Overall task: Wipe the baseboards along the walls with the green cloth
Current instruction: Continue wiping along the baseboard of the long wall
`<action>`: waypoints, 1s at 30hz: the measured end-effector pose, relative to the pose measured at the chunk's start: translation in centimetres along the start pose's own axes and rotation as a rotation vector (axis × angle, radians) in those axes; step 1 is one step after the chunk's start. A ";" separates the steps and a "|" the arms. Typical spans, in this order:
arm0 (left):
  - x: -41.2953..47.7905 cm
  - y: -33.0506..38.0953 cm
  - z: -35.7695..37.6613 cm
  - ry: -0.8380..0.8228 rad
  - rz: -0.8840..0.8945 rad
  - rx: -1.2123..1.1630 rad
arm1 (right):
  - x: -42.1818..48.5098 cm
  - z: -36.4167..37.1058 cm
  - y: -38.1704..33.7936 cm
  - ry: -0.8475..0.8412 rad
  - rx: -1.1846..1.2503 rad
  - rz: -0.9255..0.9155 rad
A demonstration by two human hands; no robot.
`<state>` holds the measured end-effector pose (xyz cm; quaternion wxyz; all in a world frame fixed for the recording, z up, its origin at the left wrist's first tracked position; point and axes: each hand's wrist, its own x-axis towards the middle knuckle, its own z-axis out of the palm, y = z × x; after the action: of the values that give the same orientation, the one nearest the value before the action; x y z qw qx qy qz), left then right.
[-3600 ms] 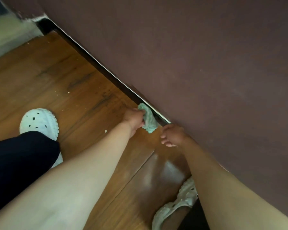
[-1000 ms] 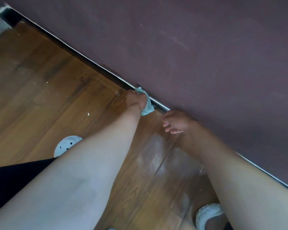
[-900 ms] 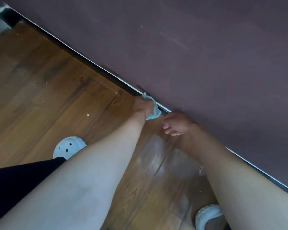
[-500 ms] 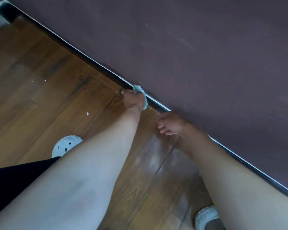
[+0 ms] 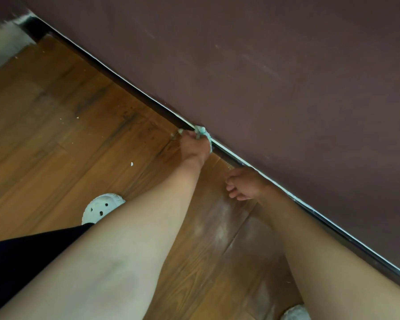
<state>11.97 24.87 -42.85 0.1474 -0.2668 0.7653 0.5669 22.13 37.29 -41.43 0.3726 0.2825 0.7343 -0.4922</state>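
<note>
**Two hands working low at a dark baseboard**

Nearest the camera, a black trouser leg (image 5: 21, 257) is filling the lower left corner, and two bare forearms (image 5: 148, 227) are reaching forward over a wooden floor (image 5: 44, 125). One white clog (image 5: 102, 207) is showing beside the left arm, while the toe of a second clog (image 5: 295, 314) is peeking in at the bottom edge. Pale crumbs (image 5: 132, 164) are lying scattered on the boards. Farther out, the right hand (image 5: 243, 184) is sitting low just beside the baseboard (image 5: 123, 85), its fingers loosely curled and holding nothing; whether it is touching the floor cannot be told. Beyond it, the left hand (image 5: 193, 146) is gripping the bunched green cloth (image 5: 203, 132), fingers curled round it, and pressing it against the baseboard's pale top edge, where the strip is meeting the plum-coloured wall (image 5: 286, 65).
</note>
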 end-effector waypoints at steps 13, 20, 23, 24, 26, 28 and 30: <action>1.8 0.6 -0.8 -0.053 -0.125 0.016 | 0.1 0.3 0.0 -0.020 -0.008 0.007; 3.7 0.6 -0.3 -0.079 -0.289 -0.089 | -0.5 -1.3 0.3 0.044 0.038 0.017; 0.6 -0.1 0.8 -0.229 -0.281 -0.032 | -0.6 -1.4 0.7 0.054 0.049 0.031; -1.4 0.2 0.9 -0.283 -0.279 -0.025 | -0.8 -1.4 1.0 0.063 0.053 0.033; -4.3 0.2 1.2 -0.381 -0.292 -0.034 | -0.8 -1.2 1.6 0.062 0.046 0.039; -4.5 -0.2 1.4 -0.386 -0.302 -0.042 | -1.0 -1.0 1.9 0.035 0.020 0.049; -3.8 0.0 1.0 -0.290 -0.294 -0.065 | -1.4 -1.0 2.0 0.018 0.014 0.051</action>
<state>14.97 26.76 -41.21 0.3284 -0.2958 0.6701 0.5963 24.25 38.84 -41.05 0.3765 0.3083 0.7267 -0.4849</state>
